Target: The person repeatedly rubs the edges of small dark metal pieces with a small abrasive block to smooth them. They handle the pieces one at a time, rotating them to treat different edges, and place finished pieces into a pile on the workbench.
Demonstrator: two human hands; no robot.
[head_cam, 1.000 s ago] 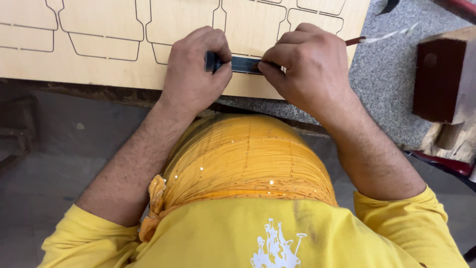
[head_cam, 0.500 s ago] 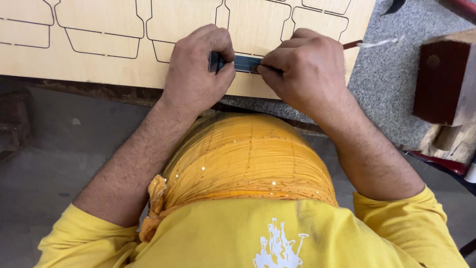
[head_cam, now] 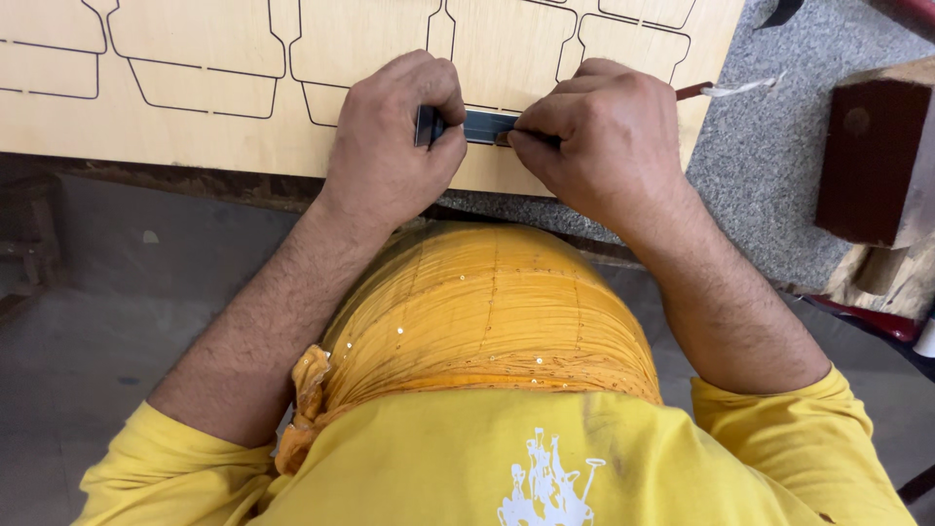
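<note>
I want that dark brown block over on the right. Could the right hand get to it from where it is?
Probably yes. The right hand is busy pinching the dark metal strip on the plywood sheet, but only bare grey surface lies between it and the brown block.

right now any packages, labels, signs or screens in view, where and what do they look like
No packages, signs or screens show.
Printed emblem: on the yellow shirt, bottom centre; small white figure-like graphic.
Cut outlines: on the pale plywood sheet, top; thin dark lines, not a label.
</note>
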